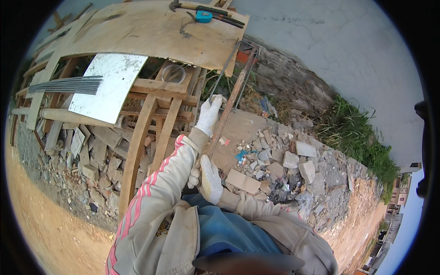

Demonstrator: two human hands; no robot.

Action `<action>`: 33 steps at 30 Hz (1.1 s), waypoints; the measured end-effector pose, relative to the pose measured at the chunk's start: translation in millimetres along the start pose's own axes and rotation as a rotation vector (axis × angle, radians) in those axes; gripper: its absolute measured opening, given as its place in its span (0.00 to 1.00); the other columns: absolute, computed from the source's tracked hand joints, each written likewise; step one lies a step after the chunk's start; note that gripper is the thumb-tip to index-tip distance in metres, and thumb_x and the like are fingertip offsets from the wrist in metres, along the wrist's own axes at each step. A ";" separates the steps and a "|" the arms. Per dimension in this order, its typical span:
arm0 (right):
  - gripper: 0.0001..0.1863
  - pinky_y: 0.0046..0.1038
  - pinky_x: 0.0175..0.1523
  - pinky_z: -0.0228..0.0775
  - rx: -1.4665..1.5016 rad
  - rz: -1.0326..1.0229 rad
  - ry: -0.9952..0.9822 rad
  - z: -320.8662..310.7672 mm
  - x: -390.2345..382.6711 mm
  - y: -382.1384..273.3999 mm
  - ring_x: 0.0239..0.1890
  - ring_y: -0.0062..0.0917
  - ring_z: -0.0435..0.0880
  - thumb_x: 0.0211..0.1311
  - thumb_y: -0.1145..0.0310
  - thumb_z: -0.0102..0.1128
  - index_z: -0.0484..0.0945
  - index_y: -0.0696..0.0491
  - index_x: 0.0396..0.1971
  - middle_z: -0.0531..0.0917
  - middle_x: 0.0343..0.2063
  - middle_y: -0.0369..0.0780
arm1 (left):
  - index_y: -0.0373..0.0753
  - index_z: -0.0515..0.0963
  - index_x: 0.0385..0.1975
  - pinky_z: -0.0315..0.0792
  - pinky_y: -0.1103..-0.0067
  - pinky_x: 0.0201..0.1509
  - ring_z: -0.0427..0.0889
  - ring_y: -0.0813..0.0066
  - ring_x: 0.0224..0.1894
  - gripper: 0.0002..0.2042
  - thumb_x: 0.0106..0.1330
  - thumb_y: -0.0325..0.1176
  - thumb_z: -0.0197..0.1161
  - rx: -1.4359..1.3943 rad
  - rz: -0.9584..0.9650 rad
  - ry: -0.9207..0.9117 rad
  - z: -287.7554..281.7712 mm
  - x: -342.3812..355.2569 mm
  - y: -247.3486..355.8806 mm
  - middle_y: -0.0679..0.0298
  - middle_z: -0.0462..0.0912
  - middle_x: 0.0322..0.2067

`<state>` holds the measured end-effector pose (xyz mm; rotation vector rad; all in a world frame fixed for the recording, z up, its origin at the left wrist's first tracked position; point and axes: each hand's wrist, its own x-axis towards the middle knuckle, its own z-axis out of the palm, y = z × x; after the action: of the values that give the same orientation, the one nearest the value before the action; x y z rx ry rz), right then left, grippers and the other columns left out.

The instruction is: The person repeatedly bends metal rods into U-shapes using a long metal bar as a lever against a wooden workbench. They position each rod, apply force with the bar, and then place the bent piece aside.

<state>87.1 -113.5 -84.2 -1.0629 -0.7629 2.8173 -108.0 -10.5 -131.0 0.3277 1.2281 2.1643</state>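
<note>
Bent rebar rod (224,70) is being held by L gloved hand (209,114), fingers closed, nr plywood tabletop (151,27) edge; rusty metal bar (233,97) is being gripped at lower end by R gloved hand (211,181), fingers curled.

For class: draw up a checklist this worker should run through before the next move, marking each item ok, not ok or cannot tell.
1. Both hands gloved: ok. Left hand and right hand wear pale gloves.
2. Left hand at the near end of the thin bent rod: ok.
3. Right hand firmly gripping the rusty bar: cannot tell; its lower end is hidden near that hand.
4. Hammer and tape measure away from the hands: ok, both lie on the plywood sheet.
5. Ground free of rubble: not ok; broken pieces lie beside the work.
</note>
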 end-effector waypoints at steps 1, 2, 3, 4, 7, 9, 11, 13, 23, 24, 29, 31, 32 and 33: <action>0.19 0.37 0.28 0.74 -0.007 0.017 0.050 8.8 -2.2 -1.2 0.20 0.28 0.75 0.82 0.42 0.53 0.69 0.42 0.40 0.74 0.22 0.34 | 0.42 0.83 0.44 0.77 0.78 0.34 0.83 0.79 0.32 0.13 0.82 0.45 0.61 0.047 0.024 -0.001 -0.5 -1.2 0.5 0.68 0.86 0.33; 0.18 0.36 0.28 0.74 -0.008 0.006 0.035 15.4 -4.3 -4.3 0.20 0.27 0.75 0.82 0.43 0.54 0.68 0.42 0.41 0.73 0.22 0.33 | 0.40 0.84 0.46 0.78 0.77 0.36 0.83 0.79 0.33 0.14 0.81 0.45 0.63 0.001 -0.012 -0.019 -1.0 -1.1 1.8 0.68 0.86 0.35; 0.18 0.36 0.28 0.74 -0.002 -0.024 -0.018 18.5 -8.4 -7.9 0.20 0.27 0.75 0.82 0.43 0.55 0.68 0.42 0.42 0.73 0.22 0.33 | 0.40 0.84 0.46 0.78 0.77 0.38 0.83 0.79 0.34 0.14 0.80 0.45 0.64 -0.013 -0.047 -0.002 -1.3 -0.6 3.2 0.68 0.86 0.35; 0.17 0.33 0.26 0.73 -0.072 -0.044 0.087 16.9 -16.2 -13.4 0.19 0.25 0.74 0.82 0.44 0.55 0.68 0.42 0.41 0.72 0.22 0.32 | 0.40 0.84 0.47 0.78 0.77 0.40 0.83 0.78 0.35 0.14 0.80 0.45 0.64 -0.027 -0.082 0.009 -0.7 -0.2 4.9 0.67 0.86 0.35; 0.17 0.31 0.22 0.67 -0.175 -0.031 0.121 -7.5 -48.1 -42.1 0.17 0.23 0.71 0.82 0.46 0.56 0.68 0.42 0.40 0.70 0.21 0.31 | 0.40 0.82 0.53 0.79 0.77 0.30 0.84 0.75 0.29 0.17 0.79 0.47 0.65 -0.039 -0.164 0.013 2.4 1.9 14.3 0.62 0.87 0.36; 0.16 0.30 0.20 0.64 -0.176 -0.016 0.111 -23.2 -64.5 -57.7 0.14 0.21 0.68 0.82 0.49 0.58 0.68 0.42 0.37 0.69 0.19 0.31 | 0.42 0.79 0.59 0.80 0.76 0.28 0.85 0.71 0.27 0.19 0.79 0.48 0.64 -0.113 -0.206 0.040 4.3 0.6 23.7 0.60 0.85 0.35; 0.16 0.29 0.18 0.61 -0.146 0.024 0.062 -39.0 -77.9 -74.4 0.12 0.19 0.66 0.82 0.51 0.59 0.67 0.42 0.35 0.67 0.17 0.29 | 0.46 0.76 0.64 0.81 0.74 0.27 0.84 0.72 0.27 0.17 0.82 0.45 0.59 0.000 -0.181 0.074 7.0 -1.6 32.7 0.60 0.83 0.36; 0.15 0.27 0.16 0.57 -0.135 -0.041 0.024 -54.3 -95.5 -86.1 0.11 0.18 0.64 0.82 0.53 0.60 0.67 0.42 0.35 0.66 0.16 0.29 | 0.45 0.75 0.65 0.80 0.74 0.27 0.81 0.74 0.24 0.16 0.83 0.41 0.58 -0.051 -0.167 0.046 14.1 -2.5 36.7 0.62 0.82 0.34; 0.09 0.23 0.18 0.60 -0.505 -0.484 0.231 -173.9 -138.6 -129.4 0.13 0.15 0.68 0.78 0.66 0.63 0.73 0.51 0.39 0.73 0.18 0.30 | 0.41 0.73 0.66 0.81 0.76 0.29 0.80 0.77 0.25 0.17 0.83 0.37 0.56 0.149 0.130 -0.012 51.9 -21.9 33.2 0.66 0.80 0.30; 0.07 0.22 0.20 0.62 -0.635 -0.522 0.312 -192.1 -137.1 -139.9 0.15 0.14 0.70 0.75 0.69 0.64 0.76 0.54 0.40 0.75 0.19 0.31 | 0.41 0.73 0.67 0.81 0.76 0.29 0.80 0.77 0.25 0.17 0.83 0.37 0.56 0.148 0.105 -0.034 51.8 -30.2 35.1 0.66 0.80 0.30; 0.10 0.22 0.21 0.65 -0.770 -0.524 0.421 -290.4 -118.8 -189.1 0.16 0.16 0.72 0.75 0.65 0.64 0.76 0.54 0.44 0.75 0.21 0.31 | 0.38 0.76 0.64 0.77 0.80 0.43 0.78 0.82 0.37 0.18 0.82 0.40 0.58 0.381 0.000 -0.087 43.1 -102.4 12.8 0.69 0.79 0.33; 0.14 0.23 0.21 0.65 -0.823 -0.514 0.381 -335.4 -107.9 -209.9 0.15 0.18 0.72 0.75 0.63 0.64 0.78 0.56 0.50 0.76 0.22 0.32 | 0.37 0.77 0.63 0.74 0.80 0.44 0.77 0.84 0.38 0.19 0.82 0.42 0.58 0.382 -0.133 -0.069 27.0 -148.8 -17.0 0.70 0.80 0.34; 0.18 0.23 0.22 0.67 -0.964 -0.449 0.500 -357.4 -97.8 -216.0 0.17 0.18 0.73 0.74 0.62 0.64 0.77 0.56 0.57 0.76 0.23 0.33 | 0.37 0.78 0.62 0.75 0.80 0.42 0.77 0.84 0.38 0.19 0.81 0.42 0.59 0.290 -0.224 -0.025 18.3 -173.8 -38.5 0.70 0.82 0.34; 0.23 0.24 0.24 0.69 -1.108 -0.420 0.560 -376.6 -82.4 -220.2 0.18 0.18 0.74 0.74 0.62 0.64 0.76 0.57 0.63 0.76 0.24 0.33 | 0.36 0.78 0.62 0.75 0.79 0.41 0.79 0.82 0.39 0.20 0.81 0.44 0.60 0.325 -0.186 0.047 11.5 -195.8 -62.9 0.69 0.83 0.34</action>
<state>357.2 226.6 -176.1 -1.4017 -2.1672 1.4968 74.4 -101.3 -161.0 0.2848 1.5745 1.8237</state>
